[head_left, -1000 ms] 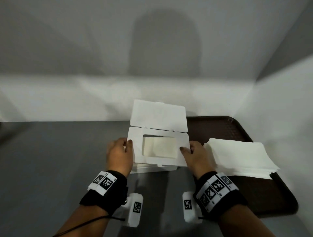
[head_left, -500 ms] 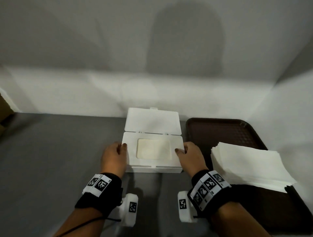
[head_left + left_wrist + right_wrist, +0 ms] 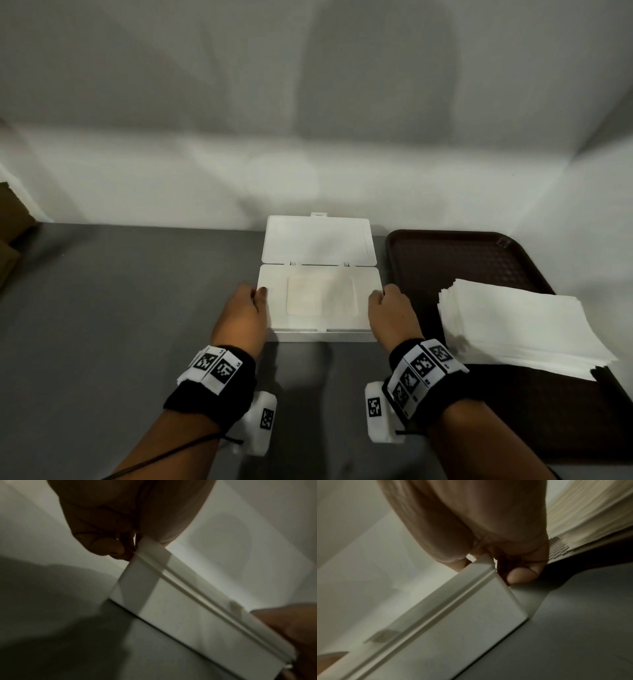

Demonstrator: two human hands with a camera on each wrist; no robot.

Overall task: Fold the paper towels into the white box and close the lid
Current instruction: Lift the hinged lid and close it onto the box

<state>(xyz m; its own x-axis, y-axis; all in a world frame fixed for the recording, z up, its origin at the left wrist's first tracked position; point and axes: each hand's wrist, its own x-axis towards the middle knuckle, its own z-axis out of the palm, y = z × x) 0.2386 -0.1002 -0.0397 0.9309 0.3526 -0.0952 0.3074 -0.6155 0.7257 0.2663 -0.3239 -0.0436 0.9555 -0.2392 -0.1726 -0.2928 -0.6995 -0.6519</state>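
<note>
Both forearms reach forward over the grey table, each wrist wrapped in a black band with printed square markers. The left hand sits knuckles-up at the left end of the white box, thumb on the top edge and fingers curled down against the side wall, pinching the rim. The right hand mirrors it at the right end, thumb on top and fingers folded round the side, gripping that rim. The left wrist view shows the left hand with its fingers bunched at the box corner; the right wrist view shows the right hand with a fingertip pressed to the box end wall.

The box lies between the two hands, smooth, hard-looking and rectangular with rounded corners and a ridge running below its rim. Its top frame has a rounded rectangular opening showing something pale and cream-coloured inside. The flat lid stands open beyond the fingers, hinged at the far edge.

Just right of the right hand is a dark brown tray with a textured grid floor, holding a squared stack of thin white paper towels.
</note>
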